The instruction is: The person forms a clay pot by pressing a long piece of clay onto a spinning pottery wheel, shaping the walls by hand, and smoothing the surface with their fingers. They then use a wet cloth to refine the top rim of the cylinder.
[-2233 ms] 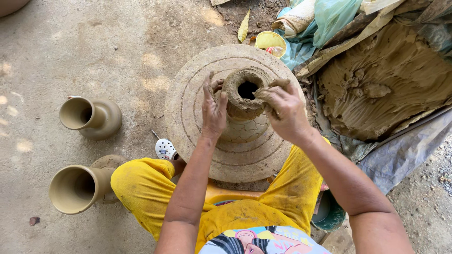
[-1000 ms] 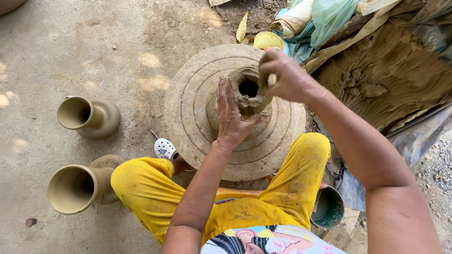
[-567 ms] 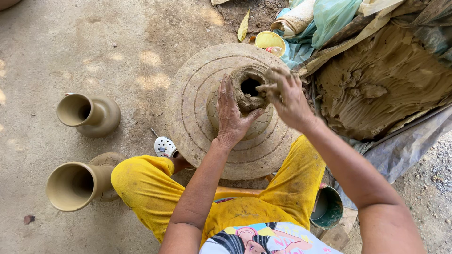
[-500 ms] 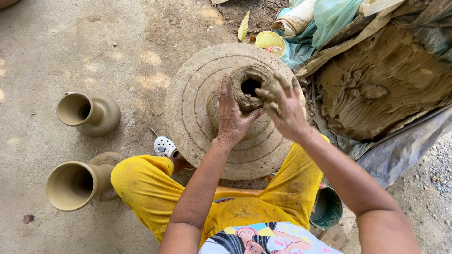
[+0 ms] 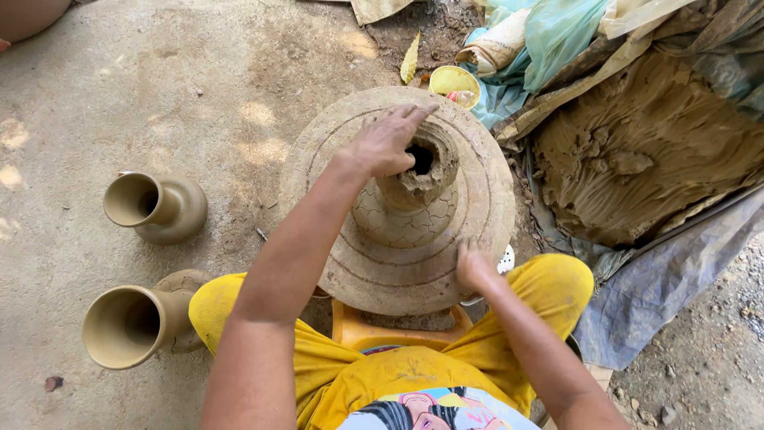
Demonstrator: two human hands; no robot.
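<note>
Nearest you, at the wheel's (image 5: 342,263) near edge, your right hand (image 5: 475,267) rests w/ fingers curled down on the rim, palm down, holding nothing you can see; it's pressed to the disc only. Your yellow-clad knees flank that edge, orange stool (image 5: 374,328) just under it.

Mid-wheel, the pot (image 5: 414,195) stands upright on the centre: rough wet clay, wide cracked base, narrow neck, dark mouth open at top. Your left hand (image 5: 383,143) lies over the pot's left rim, fingers stretched loosely toward the far side, thumb side against the mouth; touching, not gripping.

Left of the wheel on the concrete floor: two finished vases lying on their sides, mouths toward the left, vase 1 (image 5: 131,325) by your left knee, vase 2 (image 5: 155,207) farther out, well apart from the wheel.

Beyond the far edge, a yellow bowl (image 5: 452,81) sits just off the rim. Far right, a big clay heap (image 5: 645,151) on plastic sheeting (image 5: 652,287).
</note>
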